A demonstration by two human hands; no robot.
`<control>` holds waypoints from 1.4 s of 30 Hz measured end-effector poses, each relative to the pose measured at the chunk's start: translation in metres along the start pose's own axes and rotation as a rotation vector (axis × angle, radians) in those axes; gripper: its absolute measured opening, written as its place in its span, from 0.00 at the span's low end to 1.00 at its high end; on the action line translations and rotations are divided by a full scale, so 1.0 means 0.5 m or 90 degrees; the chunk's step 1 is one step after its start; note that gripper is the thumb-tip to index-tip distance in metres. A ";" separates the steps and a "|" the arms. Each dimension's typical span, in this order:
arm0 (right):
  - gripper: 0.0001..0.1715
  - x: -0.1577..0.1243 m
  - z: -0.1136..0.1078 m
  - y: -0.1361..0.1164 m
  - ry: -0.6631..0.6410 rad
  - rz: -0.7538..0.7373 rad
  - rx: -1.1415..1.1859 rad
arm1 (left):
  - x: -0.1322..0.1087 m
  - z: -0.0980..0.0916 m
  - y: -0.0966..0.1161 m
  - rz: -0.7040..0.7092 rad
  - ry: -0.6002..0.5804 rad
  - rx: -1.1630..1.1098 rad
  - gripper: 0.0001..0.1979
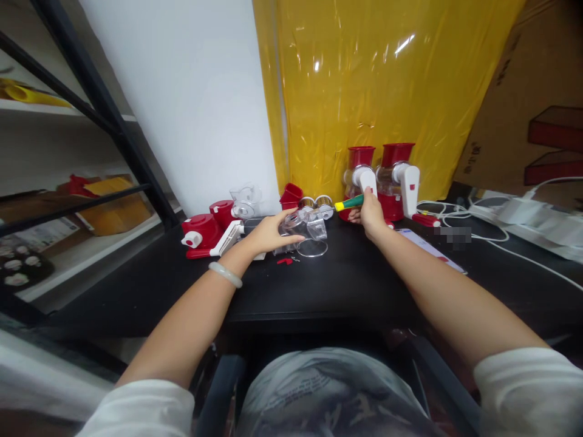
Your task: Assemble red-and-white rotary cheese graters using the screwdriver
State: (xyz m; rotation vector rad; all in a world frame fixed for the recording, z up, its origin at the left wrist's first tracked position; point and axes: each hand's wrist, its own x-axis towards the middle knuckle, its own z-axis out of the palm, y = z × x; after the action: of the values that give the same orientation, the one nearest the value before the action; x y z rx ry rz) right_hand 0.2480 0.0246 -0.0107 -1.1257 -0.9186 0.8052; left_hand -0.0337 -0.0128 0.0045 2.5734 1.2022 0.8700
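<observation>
My left hand [274, 232] is closed around a clear plastic housing [316, 226] just above the black table. In my right hand [370, 213] is a screwdriver with a green and yellow handle [350, 203], its yellow end towards the housing; the shaft is too small to make out. Below the housing lies a clear round ring [313, 247], with small red pieces [285, 261] and what look like screws [296, 259] beside it. Metal grater drums [323, 204] and a red hopper [291, 194] stand behind.
Two assembled red and white rotary graters [399, 176] stand behind my right hand. Red bases [199, 230] and a white crank handle [228, 238] sit at left. A phone [432, 250], white cables [489, 238] and a power strip [519, 212] occupy the right side.
</observation>
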 end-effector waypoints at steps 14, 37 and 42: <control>0.09 0.002 0.002 -0.004 0.013 -0.006 0.097 | 0.000 0.001 -0.003 0.015 0.000 -0.002 0.42; 0.11 -0.003 0.002 -0.010 0.010 0.041 0.092 | -0.001 -0.001 0.002 0.000 -0.006 -0.003 0.42; 0.05 -0.002 0.002 -0.007 0.017 0.010 0.076 | -0.001 0.000 -0.001 0.007 0.000 -0.004 0.42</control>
State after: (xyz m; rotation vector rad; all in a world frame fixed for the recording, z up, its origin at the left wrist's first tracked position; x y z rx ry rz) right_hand 0.2469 0.0234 -0.0073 -1.0382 -0.8298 0.8443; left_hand -0.0341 -0.0126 0.0039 2.5773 1.1835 0.8739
